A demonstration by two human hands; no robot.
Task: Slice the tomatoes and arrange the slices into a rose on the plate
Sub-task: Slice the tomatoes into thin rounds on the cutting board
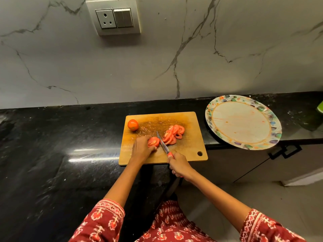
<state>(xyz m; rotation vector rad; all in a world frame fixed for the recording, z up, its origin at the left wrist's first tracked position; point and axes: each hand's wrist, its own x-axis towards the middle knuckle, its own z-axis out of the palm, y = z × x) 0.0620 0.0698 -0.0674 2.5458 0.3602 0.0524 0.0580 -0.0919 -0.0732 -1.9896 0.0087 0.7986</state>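
Note:
A wooden cutting board lies on the black counter. My left hand grips a cut tomato piece, cut face turned right. My right hand grips the red handle of a knife; its blade stands just right of the cut face. A pile of tomato slices lies right of the blade. A whole tomato sits at the board's far left corner. The round plate with a coloured rim is to the right, holding only juice smears.
The black stone counter runs left; its front edge drops off under the plate, which overhangs a cabinet with a black handle. A marble wall with a socket panel stands behind. A green object shows at the right edge.

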